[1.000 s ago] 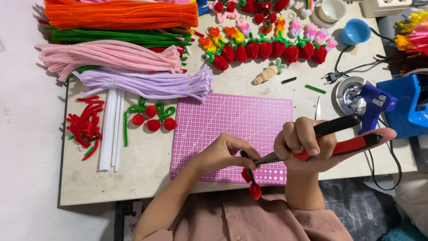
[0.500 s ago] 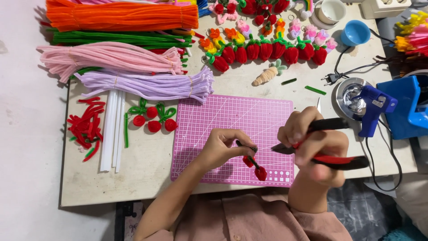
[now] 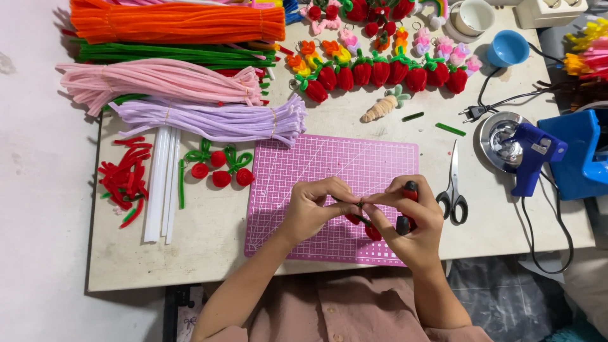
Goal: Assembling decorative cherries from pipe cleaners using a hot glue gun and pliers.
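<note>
My left hand and right hand meet over the near half of the pink gridded cutting mat. Between them hangs a small pair of red fuzzy cherry balls on a thin dark stem. The top of the stem sits right where my fingertips come together; my left thumb and forefinger are pinched shut on it, and the two red balls dangle just below, one showing under my left palm, the other lower, beside my right thumb. My right fingers are curled tight around red-and-black handled pliers, whose handles stick out between my knuckles; the nose points toward the stem top, but my fingers hide whether it bites on it.

On the bench, steel scissors with black handles lie just right of the mat. A blue glue gun rests on a round metal dish further right. Left of the mat lie finished red cherry pairs with green bows, white sticks and a heap of short red pipe-cleaner scraps. Behind the mat lie a lilac bundle of pipe cleaners and a row of fuzzy red strawberries.
</note>
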